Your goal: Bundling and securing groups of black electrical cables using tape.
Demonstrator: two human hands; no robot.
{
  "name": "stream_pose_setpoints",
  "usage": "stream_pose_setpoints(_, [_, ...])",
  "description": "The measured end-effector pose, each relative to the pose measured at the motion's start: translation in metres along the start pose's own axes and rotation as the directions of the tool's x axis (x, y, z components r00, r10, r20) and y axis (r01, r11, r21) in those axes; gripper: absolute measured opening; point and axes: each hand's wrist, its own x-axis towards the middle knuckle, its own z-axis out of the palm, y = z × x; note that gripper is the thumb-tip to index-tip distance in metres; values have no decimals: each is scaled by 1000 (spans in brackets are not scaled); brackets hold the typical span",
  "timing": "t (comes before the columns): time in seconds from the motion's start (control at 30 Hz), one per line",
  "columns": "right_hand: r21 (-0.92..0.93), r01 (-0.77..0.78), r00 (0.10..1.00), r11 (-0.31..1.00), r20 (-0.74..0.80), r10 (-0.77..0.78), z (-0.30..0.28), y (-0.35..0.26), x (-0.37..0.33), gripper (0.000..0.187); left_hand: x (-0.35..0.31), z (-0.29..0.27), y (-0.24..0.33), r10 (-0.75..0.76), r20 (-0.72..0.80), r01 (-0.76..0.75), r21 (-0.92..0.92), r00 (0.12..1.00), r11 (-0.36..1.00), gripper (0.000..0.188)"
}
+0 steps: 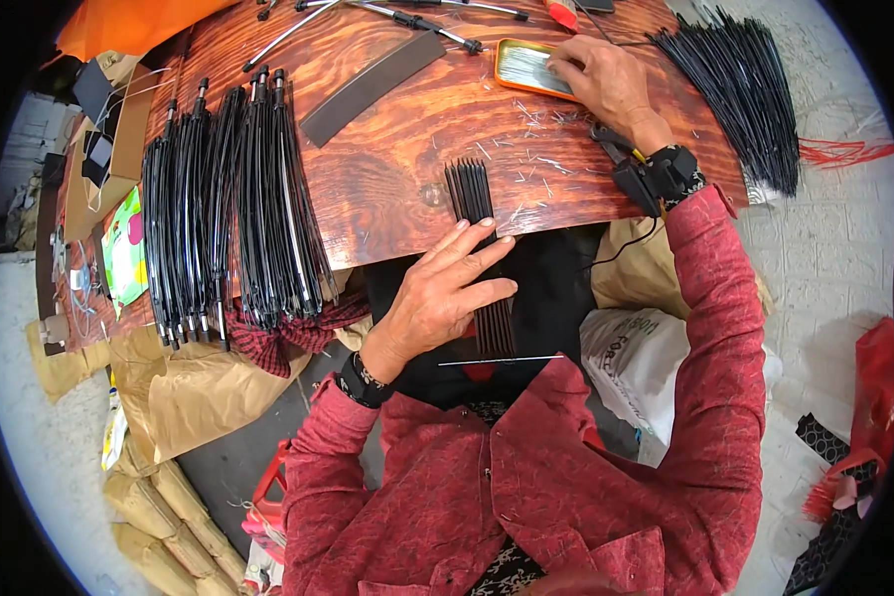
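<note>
My left hand [447, 283] lies flat with its fingers stretched out across a row of slim dark sticks with pointed ends [469, 189]. These sticks lie side by side over the table's near edge and reach down to my lap. My right hand [606, 84] dips its bent fingertips into a shallow orange-rimmed tin [507, 81] full of thin silvery pins. Its fingers are closed together; whatever they pinch is hidden. Across my lap, below the sticks, runs a thin metal rod [502, 361].
Loose pins [536, 164] are scattered on the wooden table [368, 199]. Bundles of black rods [233, 199] lie at the left, another black bundle [740, 99] at the far right. A dark flat bar [372, 89] sits behind. Black cable [626, 248] hangs over the edge near my right wrist.
</note>
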Motion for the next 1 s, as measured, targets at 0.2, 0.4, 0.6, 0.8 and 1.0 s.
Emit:
stream_pose_setpoints(0.2, [232,1,999,973,-43,10,-15,-15,-6,15,3,-2,1,1,13,-1,-19,1000,1000,37])
stream_pose_setpoints(0.4, [655,35,963,755,179,-200,-10,-70,-51,16,3,-2,2,-3,17,3,9,1000,1000,22])
stream_pose_setpoints(0.6, [552,-22,968,833,221,-121,-12,-88,-68,25,4,-1,1,6,17,-7,18,1000,1000,22])
stream_pose_setpoints(0.8, [569,14,984,822,137,-111,-4,-83,-78,32,2,-2,0,0,-2,0,-23,1000,1000,22])
stream_pose_setpoints(1.0, [618,16,985,786,125,-118,-8,-90,-79,34,2,-1,0,1,-6,-1,-17,1000,1000,22])
